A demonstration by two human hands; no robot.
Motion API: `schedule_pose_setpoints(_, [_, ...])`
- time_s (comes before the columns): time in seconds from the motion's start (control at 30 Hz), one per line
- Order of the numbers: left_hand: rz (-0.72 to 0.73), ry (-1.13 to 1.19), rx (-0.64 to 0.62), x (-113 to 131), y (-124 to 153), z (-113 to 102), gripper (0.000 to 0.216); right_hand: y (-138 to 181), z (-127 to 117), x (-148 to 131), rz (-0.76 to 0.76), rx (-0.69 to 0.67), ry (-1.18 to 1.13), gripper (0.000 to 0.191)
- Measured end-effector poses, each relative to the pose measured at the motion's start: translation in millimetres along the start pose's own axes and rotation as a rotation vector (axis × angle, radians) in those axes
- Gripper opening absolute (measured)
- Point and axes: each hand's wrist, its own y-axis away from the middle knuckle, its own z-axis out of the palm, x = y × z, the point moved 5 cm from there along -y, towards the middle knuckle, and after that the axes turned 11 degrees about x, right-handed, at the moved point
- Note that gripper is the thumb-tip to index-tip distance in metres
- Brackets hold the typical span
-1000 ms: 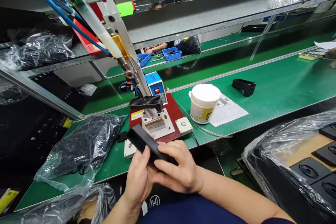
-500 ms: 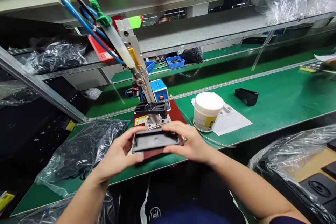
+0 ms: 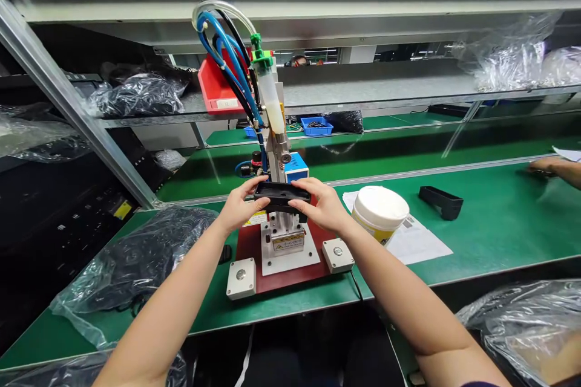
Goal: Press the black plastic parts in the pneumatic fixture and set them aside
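A black housing (image 3: pixel 284 192) is held level in midair between a person's two bare hands, in front of the column of a bench machine (image 3: pixel 279 148) and above its lower metal block. The left hand (image 3: pixel 242 207) pinches one short end, thumb on the near edge and fingers toward the far edge. The right hand (image 3: pixel 321 204) grips the opposite end in the same way. Both arms are stretched forward.

The housing is a long, shallow, rectangular tray with rounded corners, its hollow side facing up. A small round detail shows on its dark floor. More black material shows just below it; whether the two touch cannot be told.

The machine carries an upright syringe (image 3: pixel 272 100) with a green cap, fed by looping hoses (image 3: pixel 229 42). Its dark red base (image 3: pixel 285 281) bears a white button box at the left front corner (image 3: pixel 241 280) and another at the right (image 3: pixel 338 256).

Right of the machine, on a green bench (image 3: pixel 494 224), a white-lidded tub (image 3: pixel 380 208) stands on printed paper (image 3: pixel 424 247). Beyond lies a second black housing (image 3: pixel 440 202). A co-worker's hand (image 3: pixel 544 166) rests at the far right. A clear plastic bag (image 3: pixel 136 260) of dark items lies at left.
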Motion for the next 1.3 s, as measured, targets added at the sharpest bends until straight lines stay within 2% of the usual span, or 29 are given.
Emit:
schedule_pose_setpoints(0.13, [-0.054, 0.225, 0.093, -5.5, 8.2, 10.4, 0.057, 4.6, 1.8, -2.4, -0.018, 0.022, 0.016, 0.036])
schedule_pose_setpoints(0.3, [-0.105, 0.354, 0.352, -9.2, 8.7, 26.6, 0.042, 11.8, 5.9, -8.4, -0.079, 0.117, 0.005, 0.034])
schedule_pose_setpoints(0.4, [-0.077, 0.356, 0.453, -7.2, 9.3, 32.3, 0.037, 15.0, 8.5, -10.6, -0.106, 0.191, -0.032, 0.03])
schedule_pose_setpoints(0.6, [0.0, 0.218, 0.547, -3.7, 9.1, 32.1, 0.039, 19.1, 15.7, -4.8, -0.171, 0.328, -0.022, 0.025])
schedule_pose_setpoints(0.8, [0.026, 0.144, 0.549, -6.1, 8.0, 32.7, 0.04, 19.8, 17.6, -0.7, -0.214, 0.358, -0.007, 0.021])
schedule_pose_setpoints(1.1, [-0.055, 0.157, 0.539, -2.0, 7.5, 34.0, 0.039, 22.2, 18.2, 3.3, -0.101, 0.306, 0.026, 0.019])
schedule_pose_setpoints(1.3, [-0.061, 0.158, 0.513, -1.8, 9.2, 32.1, 0.038, 22.6, 15.4, -0.4, -0.128, 0.232, 0.067, 0.025])
